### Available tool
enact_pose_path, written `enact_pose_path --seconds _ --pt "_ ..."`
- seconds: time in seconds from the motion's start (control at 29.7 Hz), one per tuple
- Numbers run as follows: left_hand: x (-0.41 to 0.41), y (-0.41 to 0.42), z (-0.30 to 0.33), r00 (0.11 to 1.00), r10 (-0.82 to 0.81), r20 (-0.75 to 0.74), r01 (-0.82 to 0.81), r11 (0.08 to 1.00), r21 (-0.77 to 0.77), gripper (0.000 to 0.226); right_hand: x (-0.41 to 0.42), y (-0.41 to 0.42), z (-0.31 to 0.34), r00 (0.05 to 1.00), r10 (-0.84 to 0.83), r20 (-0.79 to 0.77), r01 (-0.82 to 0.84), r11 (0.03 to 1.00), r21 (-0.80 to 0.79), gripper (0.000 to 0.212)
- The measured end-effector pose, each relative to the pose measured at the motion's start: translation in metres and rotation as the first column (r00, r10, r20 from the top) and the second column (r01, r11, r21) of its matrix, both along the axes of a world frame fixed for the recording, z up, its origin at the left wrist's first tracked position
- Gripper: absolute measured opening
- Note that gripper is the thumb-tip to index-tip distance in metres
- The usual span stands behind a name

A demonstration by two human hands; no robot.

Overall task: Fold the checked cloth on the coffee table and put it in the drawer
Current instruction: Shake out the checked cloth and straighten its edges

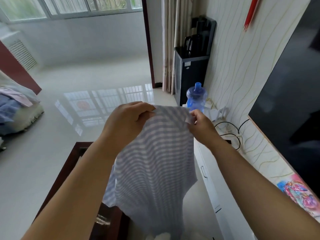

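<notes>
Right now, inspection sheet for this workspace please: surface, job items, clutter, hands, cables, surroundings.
Surface: dark wooden coffee table, partly hidden by the cloth.
Job items: checked cloth held up, hanging; white cabinet with a drawer handle, closed.
Clutter: blue water jug on the floor.
Hands: left hand and right hand each pinch a top corner.
Cables: black cables by the wall.
Surroundings: television, water dispenser, windows.

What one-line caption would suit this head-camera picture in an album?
Both hands, left hand and right hand, pinch the top edge of the checked cloth, holding it hanging above the coffee table.
</notes>
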State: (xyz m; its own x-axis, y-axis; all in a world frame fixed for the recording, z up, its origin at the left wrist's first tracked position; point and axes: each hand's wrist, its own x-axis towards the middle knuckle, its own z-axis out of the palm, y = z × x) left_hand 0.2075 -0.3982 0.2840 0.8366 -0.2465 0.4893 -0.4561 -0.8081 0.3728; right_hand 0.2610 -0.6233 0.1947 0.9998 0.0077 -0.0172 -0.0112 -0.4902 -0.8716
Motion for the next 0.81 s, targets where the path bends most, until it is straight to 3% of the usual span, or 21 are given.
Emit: enact_pose_path --seconds 0.07,0.13,0.2,0.3,0.37,0.44,0.5,0.57,0.64,0.67,0.81 --pt "-0.002 -0.003 0.003 1.0 -0.015 0.001 0.015 1.0 0.01 0.016 -0.001 0.005 -0.017 0.996 -0.077 0.051 0.083 0.988 -0.13 0.019" --pt "-0.002 -0.005 0.005 1.0 -0.017 -0.014 0.017 1.0 0.005 0.016 0.001 0.005 -0.027 0.998 -0.065 -0.021 0.062 0.991 -0.122 0.017" --pt "-0.002 -0.001 0.005 0.999 -0.003 -0.044 0.002 1.0 -0.025 0.016 0.006 0.0 -0.027 0.992 -0.039 -0.121 0.05 0.994 0.098 0.013" --pt "-0.003 0.008 0.003 0.995 0.024 -0.101 -0.034 0.994 -0.104 0.015 0.012 -0.02 -0.018 0.975 0.074 -0.211 0.038 0.875 0.482 0.011" --pt "-0.003 0.009 -0.001 0.99 0.025 -0.136 -0.046 0.987 -0.153 0.015 0.017 -0.029 -0.02 0.957 0.169 -0.238 -0.013 0.839 0.544 0.01" --pt "-0.003 0.005 -0.007 0.981 0.041 -0.19 -0.079 0.978 -0.195 0.015 0.021 -0.027 -0.028 0.982 0.026 -0.185 0.038 0.942 0.335 0.013" --pt "-0.004 -0.001 -0.015 0.969 0.063 -0.238 -0.125 0.96 -0.252 0.015 0.018 -0.018 -0.034 0.965 -0.262 0.004 0.26 0.958 0.117 0.013" --pt "-0.004 -0.005 -0.021 0.96 0.094 -0.263 -0.172 0.941 -0.291 0.014 0.003 -0.004 -0.039 0.91 -0.415 0.007 0.393 0.867 0.307 0.011" --pt "-0.004 -0.007 -0.026 0.956 0.125 -0.264 -0.203 0.935 -0.291 0.012 -0.018 0.014 -0.054 0.874 -0.467 -0.137 0.474 0.753 0.457 0.026" --pt "-0.004 -0.007 -0.027 0.955 0.137 -0.263 -0.216 0.93 -0.297 0.011 -0.029 0.023 -0.064 0.874 -0.452 -0.18 0.481 0.752 0.451 0.038" --pt "-0.007 -0.01 -0.029 0.951 0.124 -0.283 -0.215 0.923 -0.318 0.022 -0.049 0.043 -0.078 0.96 -0.073 -0.269 0.185 0.889 0.418 0.098"
